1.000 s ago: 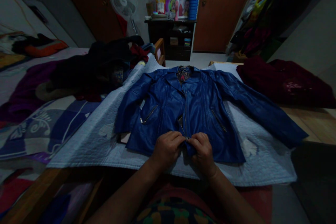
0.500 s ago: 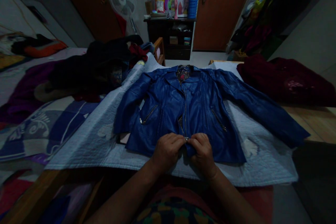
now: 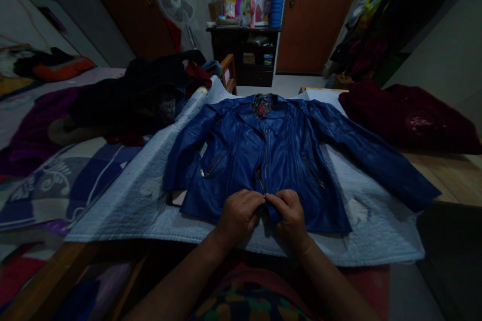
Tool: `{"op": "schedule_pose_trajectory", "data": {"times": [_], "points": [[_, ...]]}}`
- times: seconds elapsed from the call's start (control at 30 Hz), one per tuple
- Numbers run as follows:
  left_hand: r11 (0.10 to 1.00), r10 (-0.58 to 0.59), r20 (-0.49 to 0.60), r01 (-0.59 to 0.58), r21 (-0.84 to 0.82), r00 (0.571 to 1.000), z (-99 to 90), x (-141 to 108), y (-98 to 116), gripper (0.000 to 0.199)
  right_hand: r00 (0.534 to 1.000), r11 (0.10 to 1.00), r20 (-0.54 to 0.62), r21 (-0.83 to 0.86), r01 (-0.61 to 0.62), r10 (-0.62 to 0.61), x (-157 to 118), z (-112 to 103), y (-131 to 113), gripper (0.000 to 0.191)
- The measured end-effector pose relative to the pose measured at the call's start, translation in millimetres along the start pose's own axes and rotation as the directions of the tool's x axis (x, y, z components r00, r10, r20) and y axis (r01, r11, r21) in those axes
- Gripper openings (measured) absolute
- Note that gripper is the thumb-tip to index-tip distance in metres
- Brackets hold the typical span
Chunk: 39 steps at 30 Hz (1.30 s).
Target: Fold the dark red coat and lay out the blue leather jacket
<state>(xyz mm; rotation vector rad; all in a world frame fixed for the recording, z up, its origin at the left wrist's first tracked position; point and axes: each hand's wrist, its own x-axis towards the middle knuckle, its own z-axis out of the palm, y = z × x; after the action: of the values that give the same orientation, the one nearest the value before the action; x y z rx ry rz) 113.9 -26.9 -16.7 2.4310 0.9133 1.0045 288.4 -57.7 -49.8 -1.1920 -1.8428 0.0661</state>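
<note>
A blue leather-look jacket [image 3: 241, 145] lies front up with its collar away from me and its right-hand sleeve stretched out to the side. Its front zipper [image 3: 265, 160] runs down to the hem, where both hands meet. My left hand [image 3: 241, 213] pinches the left front edge at the bottom of the zipper. Fingers of my right hand [image 3: 289, 215] are closed on the other edge, close against the left fingertips. The small metal piece between the fingertips is mostly covered. Slanted zip pockets show on both sides of the jacket.
Beneath the jacket is a light blue quilted cover [image 3: 150, 210]. A dark heap of clothes [image 3: 131, 90] lies on the left, beside a blue patterned cloth [image 3: 56, 180]. Folded maroon clothing [image 3: 406, 115] rests on the right. A fan [image 3: 176, 0] and a dark cabinet [image 3: 241, 55] stand behind.
The right fingers have shifted slightly left and up against the left fingertips, and the metal piece at the zipper's bottom shows less. The jacket stays nearly in place.
</note>
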Motion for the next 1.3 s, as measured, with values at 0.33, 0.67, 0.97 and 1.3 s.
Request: {"op": "schedule_pose_trajectory", "data": {"times": [0.33, 0.67, 0.97, 1.3], "points": [[0.995, -0.058, -0.013, 0.056, -0.081, 0.998, -0.2, -0.7, -1.4, 0.039, 0.996, 0.995, 0.009, -0.048, 0.089, -0.088, 2.8, -1.5, -0.7, 0.032], [0.982, -0.14, 0.012, 0.14, -0.124, 0.99, -1.5, 1.0, -2.4, 0.027, 0.991, 0.992, 0.119, 0.105, -0.073, 0.06, 2.9, -2.6, 0.3, 0.04], [0.982, -0.118, -0.004, 0.116, -0.15, 0.993, -3.1, 2.5, -2.9, 0.028, 0.906, 0.785, 0.393, 0.506, -0.358, 0.159, 17.6, -37.5, 1.7, 0.043], [0.983, -0.086, -0.011, 0.083, -0.163, 0.996, -2.6, 2.0, -4.3, 0.03, 0.819, 0.768, 0.424, 0.344, -0.54, 0.386, 31.6, -16.6, 10.7, 0.006]]}}
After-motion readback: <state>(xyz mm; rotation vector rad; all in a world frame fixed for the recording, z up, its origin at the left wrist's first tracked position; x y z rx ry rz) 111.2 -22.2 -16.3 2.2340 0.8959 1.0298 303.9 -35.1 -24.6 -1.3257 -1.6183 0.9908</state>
